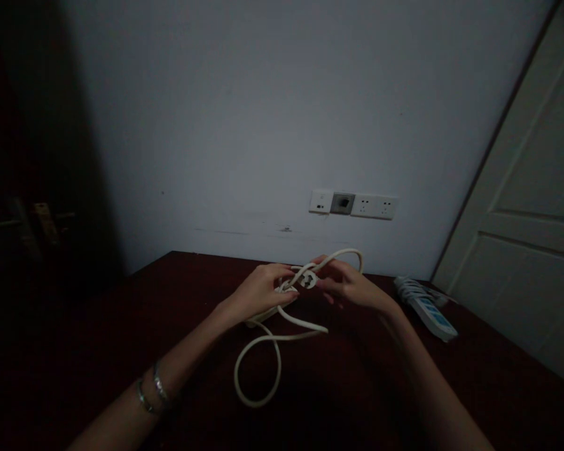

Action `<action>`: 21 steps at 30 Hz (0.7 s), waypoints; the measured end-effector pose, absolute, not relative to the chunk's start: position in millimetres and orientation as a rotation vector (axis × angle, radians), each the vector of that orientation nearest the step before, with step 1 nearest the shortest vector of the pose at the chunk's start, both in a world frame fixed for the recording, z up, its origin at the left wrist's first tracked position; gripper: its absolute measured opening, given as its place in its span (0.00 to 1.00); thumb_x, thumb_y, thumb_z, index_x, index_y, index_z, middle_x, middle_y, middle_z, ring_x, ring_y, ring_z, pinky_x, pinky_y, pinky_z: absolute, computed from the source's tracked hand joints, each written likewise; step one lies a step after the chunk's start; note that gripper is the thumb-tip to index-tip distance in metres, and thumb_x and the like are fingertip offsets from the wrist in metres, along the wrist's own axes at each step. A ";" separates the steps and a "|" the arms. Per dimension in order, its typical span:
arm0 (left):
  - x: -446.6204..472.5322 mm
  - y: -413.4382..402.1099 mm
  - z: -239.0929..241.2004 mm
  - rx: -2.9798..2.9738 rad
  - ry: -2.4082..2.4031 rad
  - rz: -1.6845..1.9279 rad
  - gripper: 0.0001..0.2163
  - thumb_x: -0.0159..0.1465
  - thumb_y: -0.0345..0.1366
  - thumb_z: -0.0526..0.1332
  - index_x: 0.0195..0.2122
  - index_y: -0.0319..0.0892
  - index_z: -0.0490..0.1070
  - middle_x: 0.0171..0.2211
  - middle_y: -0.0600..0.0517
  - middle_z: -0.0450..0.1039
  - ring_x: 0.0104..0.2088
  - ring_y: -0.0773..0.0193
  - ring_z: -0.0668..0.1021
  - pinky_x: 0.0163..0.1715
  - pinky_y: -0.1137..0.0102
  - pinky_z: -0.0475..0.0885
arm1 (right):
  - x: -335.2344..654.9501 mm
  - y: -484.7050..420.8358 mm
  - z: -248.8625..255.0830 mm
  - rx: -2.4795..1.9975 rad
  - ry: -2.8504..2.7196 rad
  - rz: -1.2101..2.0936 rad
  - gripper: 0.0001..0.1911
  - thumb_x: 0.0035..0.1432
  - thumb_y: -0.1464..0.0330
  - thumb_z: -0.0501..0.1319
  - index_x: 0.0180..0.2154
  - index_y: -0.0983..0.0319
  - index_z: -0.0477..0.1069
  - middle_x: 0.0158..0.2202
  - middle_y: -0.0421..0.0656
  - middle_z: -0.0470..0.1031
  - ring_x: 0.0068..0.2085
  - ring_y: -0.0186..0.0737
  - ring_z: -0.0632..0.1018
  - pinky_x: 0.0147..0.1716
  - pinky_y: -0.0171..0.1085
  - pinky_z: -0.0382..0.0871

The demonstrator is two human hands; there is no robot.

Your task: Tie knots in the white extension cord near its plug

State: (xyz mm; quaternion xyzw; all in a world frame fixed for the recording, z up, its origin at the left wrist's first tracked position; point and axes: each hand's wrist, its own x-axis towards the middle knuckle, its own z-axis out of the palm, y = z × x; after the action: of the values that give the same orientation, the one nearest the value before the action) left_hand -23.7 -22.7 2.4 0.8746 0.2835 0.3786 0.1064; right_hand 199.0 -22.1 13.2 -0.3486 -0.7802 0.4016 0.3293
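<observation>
A white power strip [263,315] lies partly under my left hand [267,288], whose thumb and fingers are closed on its cord near the strip's end. The pale cord [257,401] hangs in a loop toward me, and another loop rises over my right hand [345,285]. The fingers of that hand are closed around the white plug [309,279], with its prong face turned toward me. Where the cord crosses between both hands, it is bunched, and I cannot make out how it is wound. Most of the strip is hidden by my left hand.
A second power strip [432,318], its cord wrapped in a bundle, lies to the right on the dark red table [183,275]. Wall sockets [373,207] sit behind the table. A white door [531,207] stands at the right, and a dark door handle area [47,222] at the left.
</observation>
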 end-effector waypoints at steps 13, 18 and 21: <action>-6.8 -32.2 -12.3 2.885 1.166 1.103 0.06 0.63 0.32 0.50 0.36 0.37 0.64 0.27 0.49 0.72 0.23 0.67 0.73 0.25 0.73 0.67 | 197.4 -16.4 10.9 -0.984 -2.110 0.775 0.15 0.56 0.62 0.56 0.44 0.62 0.63 0.24 0.38 0.68 0.20 0.31 0.68 0.17 0.31 0.62; -0.6 -30.2 -19.9 3.047 1.299 0.962 0.08 0.65 0.33 0.48 0.38 0.35 0.62 0.25 0.48 0.72 0.24 0.63 0.76 0.24 0.71 0.70 | 189.3 -7.5 2.6 -0.960 -2.022 0.558 0.11 0.51 0.68 0.59 0.38 0.61 0.66 0.34 0.43 0.73 0.32 0.37 0.74 0.31 0.37 0.68; 0.6 -28.2 -21.3 3.148 1.260 0.969 0.10 0.66 0.33 0.46 0.39 0.34 0.63 0.28 0.44 0.72 0.28 0.60 0.77 0.26 0.68 0.72 | 176.1 -4.7 -2.7 -0.983 -1.807 0.810 0.15 0.48 0.65 0.60 0.39 0.60 0.61 0.26 0.38 0.71 0.19 0.31 0.69 0.16 0.31 0.62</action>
State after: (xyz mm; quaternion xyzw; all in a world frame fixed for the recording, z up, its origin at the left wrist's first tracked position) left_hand 0.6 -28.2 -21.3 0.8762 0.3507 0.2696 -0.1915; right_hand 176.1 -4.7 -2.7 -0.3973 -0.7305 0.3272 0.4488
